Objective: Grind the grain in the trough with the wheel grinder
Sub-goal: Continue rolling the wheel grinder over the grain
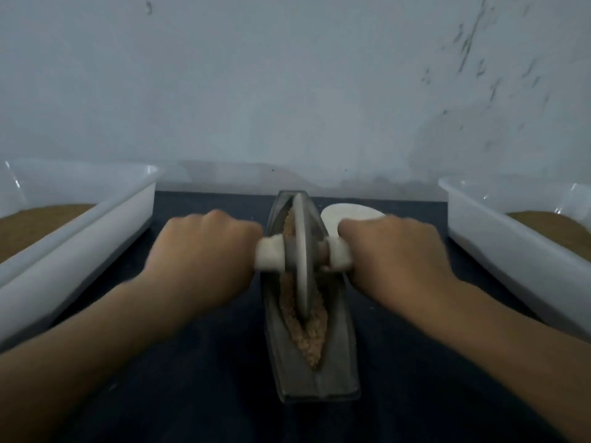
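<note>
A long grey metal trough (pixel 339 356) lies on the dark table, running away from me. Brown grain (pixel 311 343) fills its groove. The grey wheel grinder (pixel 302 251) stands upright in the groove, in the trough's far half. A pale handle sticks out on each side of the wheel. My left hand (pixel 204 251) is closed around the left handle (pixel 270 255). My right hand (pixel 393 251) is closed around the right handle (pixel 340 255). Both hands are blurred.
A white plastic tub (pixel 96 231) with brown grain stands at the left, and another white tub (pixel 511 244) with grain at the right. A small white round dish (pixel 348 212) sits behind my right hand. A pale wall rises right behind the table.
</note>
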The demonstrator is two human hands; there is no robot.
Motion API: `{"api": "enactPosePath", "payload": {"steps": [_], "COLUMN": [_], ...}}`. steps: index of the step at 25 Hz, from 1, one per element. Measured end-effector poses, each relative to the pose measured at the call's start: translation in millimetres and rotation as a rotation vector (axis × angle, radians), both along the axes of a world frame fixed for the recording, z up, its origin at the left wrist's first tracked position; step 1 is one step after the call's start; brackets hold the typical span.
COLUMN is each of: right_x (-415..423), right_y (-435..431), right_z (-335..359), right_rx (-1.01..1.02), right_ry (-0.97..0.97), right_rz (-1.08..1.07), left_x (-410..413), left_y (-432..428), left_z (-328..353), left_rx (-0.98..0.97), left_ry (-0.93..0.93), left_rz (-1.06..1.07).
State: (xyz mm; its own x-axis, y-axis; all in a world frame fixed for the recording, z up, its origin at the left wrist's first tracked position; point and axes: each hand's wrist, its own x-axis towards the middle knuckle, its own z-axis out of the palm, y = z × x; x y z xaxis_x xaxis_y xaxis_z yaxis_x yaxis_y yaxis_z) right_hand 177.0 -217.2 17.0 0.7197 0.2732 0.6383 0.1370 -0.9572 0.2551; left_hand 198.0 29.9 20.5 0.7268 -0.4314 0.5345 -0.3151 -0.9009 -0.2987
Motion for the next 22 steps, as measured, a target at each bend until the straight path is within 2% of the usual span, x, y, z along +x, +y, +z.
{"api": "enactPosePath", "payload": {"steps": [2, 4, 5, 8, 9, 11, 13, 15, 16, 19, 20, 22], "right_x": [27, 45, 42, -3, -5, 9, 38, 51, 39, -7, -8, 9], "right_y": [15, 16, 9, -13, -13, -5, 9, 11, 6, -10, -10, 1], "right_z": [18, 23, 19, -6, -12, -7, 15, 22, 18, -6, -8, 1], "right_rx": [0.035, 0.029, 0.003, -0.018, -0.035, -0.009, 0.079, 0.065, 0.038, 0.002, -0.015, -0.007], "right_ry": [0.165, 0.272, 0.254, -0.043, -0.075, 0.02, 0.22, 0.325, 0.268, -0.075, -0.083, -0.013], "right_rz": [-0.07, -0.127, -0.084, 0.037, 0.03, -0.02, -0.105, -0.129, -0.072, 0.053, 0.041, -0.043], "left_x": [22, 39, 37, -2, -5, 5, 27, 40, 32, -3, 0, 20], "left_y": [-24, -30, -24, 5, 8, -4, -31, -32, -23, 7, 9, -5], "left_z": [15, 23, 24, -1, -5, 0, 20, 27, 23, -1, -2, 5], "left_rx": [-0.046, -0.016, 0.001, 0.052, 0.049, 0.011, -0.037, 0.007, 0.022, 0.059, 0.079, 0.023], "left_ry": [0.079, 0.152, 0.164, -0.045, -0.099, -0.025, 0.121, 0.22, 0.221, -0.039, -0.075, 0.04], "left_rz": [0.153, 0.184, 0.138, -0.063, -0.072, -0.002, 0.181, 0.203, 0.132, -0.081, -0.092, 0.001]}}
